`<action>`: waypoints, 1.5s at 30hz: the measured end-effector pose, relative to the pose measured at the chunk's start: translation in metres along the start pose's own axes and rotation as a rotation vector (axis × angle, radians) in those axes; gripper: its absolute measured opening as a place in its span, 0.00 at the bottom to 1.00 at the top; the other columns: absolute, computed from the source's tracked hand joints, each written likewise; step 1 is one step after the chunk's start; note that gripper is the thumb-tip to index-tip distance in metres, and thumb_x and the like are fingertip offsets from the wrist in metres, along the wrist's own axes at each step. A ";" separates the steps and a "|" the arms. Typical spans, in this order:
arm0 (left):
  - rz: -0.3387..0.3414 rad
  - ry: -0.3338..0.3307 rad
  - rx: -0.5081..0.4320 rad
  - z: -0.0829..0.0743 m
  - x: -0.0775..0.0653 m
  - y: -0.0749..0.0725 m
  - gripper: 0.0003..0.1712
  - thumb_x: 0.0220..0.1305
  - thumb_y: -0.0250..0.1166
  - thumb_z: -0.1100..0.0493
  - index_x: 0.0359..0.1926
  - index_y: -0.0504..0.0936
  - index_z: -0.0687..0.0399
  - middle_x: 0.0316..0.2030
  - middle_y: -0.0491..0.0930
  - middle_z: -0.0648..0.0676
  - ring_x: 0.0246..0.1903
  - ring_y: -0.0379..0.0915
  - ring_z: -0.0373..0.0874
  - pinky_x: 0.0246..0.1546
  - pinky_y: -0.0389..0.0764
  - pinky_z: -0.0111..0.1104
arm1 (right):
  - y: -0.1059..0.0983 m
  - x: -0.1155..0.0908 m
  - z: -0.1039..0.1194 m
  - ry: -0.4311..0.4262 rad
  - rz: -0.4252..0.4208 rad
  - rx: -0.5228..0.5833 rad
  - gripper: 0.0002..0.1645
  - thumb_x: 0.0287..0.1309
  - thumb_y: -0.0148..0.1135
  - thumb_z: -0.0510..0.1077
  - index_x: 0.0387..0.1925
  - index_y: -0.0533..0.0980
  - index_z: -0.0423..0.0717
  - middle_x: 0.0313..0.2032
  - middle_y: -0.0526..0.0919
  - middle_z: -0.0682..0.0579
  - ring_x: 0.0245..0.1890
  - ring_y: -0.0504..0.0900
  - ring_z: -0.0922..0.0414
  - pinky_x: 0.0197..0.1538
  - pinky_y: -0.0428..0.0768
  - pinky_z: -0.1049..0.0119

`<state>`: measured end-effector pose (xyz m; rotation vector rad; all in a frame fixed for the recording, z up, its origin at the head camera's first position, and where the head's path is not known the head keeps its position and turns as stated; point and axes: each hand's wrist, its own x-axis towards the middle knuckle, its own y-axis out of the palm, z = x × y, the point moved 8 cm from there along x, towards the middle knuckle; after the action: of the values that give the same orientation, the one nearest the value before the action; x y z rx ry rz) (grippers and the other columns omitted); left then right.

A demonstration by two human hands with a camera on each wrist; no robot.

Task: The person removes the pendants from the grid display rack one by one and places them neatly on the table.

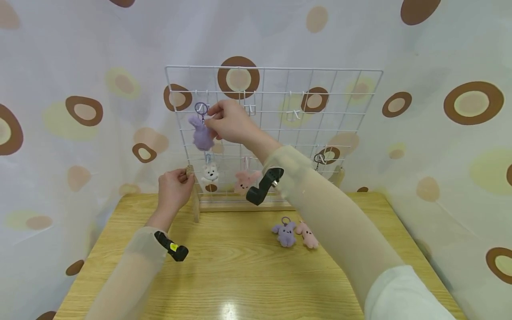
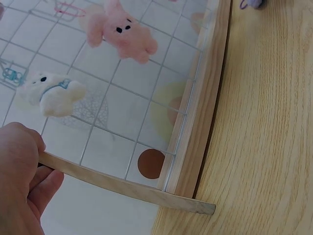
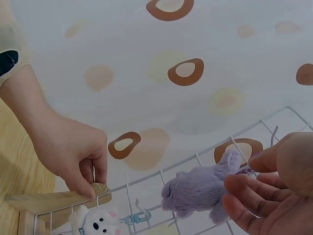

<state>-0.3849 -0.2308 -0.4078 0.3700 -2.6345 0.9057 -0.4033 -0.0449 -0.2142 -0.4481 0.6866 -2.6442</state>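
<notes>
My right hand [image 1: 232,122] pinches the chain of a purple plush keychain [image 1: 203,135] at the upper left of a white wire grid rack [image 1: 274,68]. The keychain's purple ring [image 1: 201,108] overlaps a hook there, and its plush body hangs beside my fingers. In the right wrist view the purple plush [image 3: 195,191] shows its furry back. My left hand [image 1: 174,189] grips the top of the rack's left wooden upright [image 2: 122,186]. Below the purple plush, a white dog plush [image 1: 210,172] and a pink plush [image 1: 245,181] hang on hooks.
On the wooden table [image 1: 224,266], a second purple plush [image 1: 286,233] lies beside a pink plush [image 1: 308,235], partly behind my right forearm. Bare hooks [image 1: 294,114] stick out at the grid's upper middle. A dark ring [image 1: 319,158] hangs at the lower right, its lower part hidden.
</notes>
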 end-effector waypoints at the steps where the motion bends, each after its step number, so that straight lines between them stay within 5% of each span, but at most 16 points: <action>1: 0.000 -0.001 -0.002 0.000 0.000 0.000 0.18 0.74 0.66 0.60 0.52 0.87 0.74 0.42 0.88 0.68 0.44 0.89 0.59 0.45 0.88 0.50 | 0.000 0.000 0.001 -0.003 -0.003 -0.001 0.17 0.74 0.63 0.38 0.58 0.76 0.32 0.39 0.87 0.40 0.41 0.88 0.38 0.37 0.86 0.61; 10: 0.008 -0.001 -0.016 -0.001 -0.001 0.000 0.17 0.74 0.66 0.61 0.52 0.86 0.75 0.42 0.88 0.69 0.43 0.89 0.59 0.45 0.88 0.49 | 0.003 0.003 0.009 -0.023 -0.036 0.017 0.12 0.76 0.63 0.40 0.51 0.80 0.35 0.40 0.85 0.40 0.32 0.87 0.51 0.40 0.89 0.60; 24: -0.001 0.004 -0.017 0.001 -0.002 0.001 0.18 0.74 0.66 0.62 0.53 0.86 0.75 0.43 0.88 0.70 0.44 0.89 0.59 0.45 0.89 0.49 | -0.001 0.002 0.019 -0.088 -0.033 0.025 0.10 0.78 0.59 0.38 0.47 0.81 0.32 0.38 0.86 0.39 0.30 0.87 0.52 0.36 0.87 0.63; 45: -0.049 0.062 0.036 0.000 0.002 -0.012 0.14 0.71 0.66 0.64 0.47 0.88 0.75 0.37 0.89 0.66 0.40 0.89 0.59 0.43 0.89 0.51 | 0.005 -0.042 0.032 -0.227 0.092 0.042 0.08 0.76 0.61 0.36 0.44 0.83 0.34 0.36 0.85 0.42 0.30 0.86 0.50 0.38 0.88 0.58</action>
<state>-0.3829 -0.2399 -0.4006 0.4073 -2.5447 0.9352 -0.3522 -0.0437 -0.1989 -0.6750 0.5651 -2.4674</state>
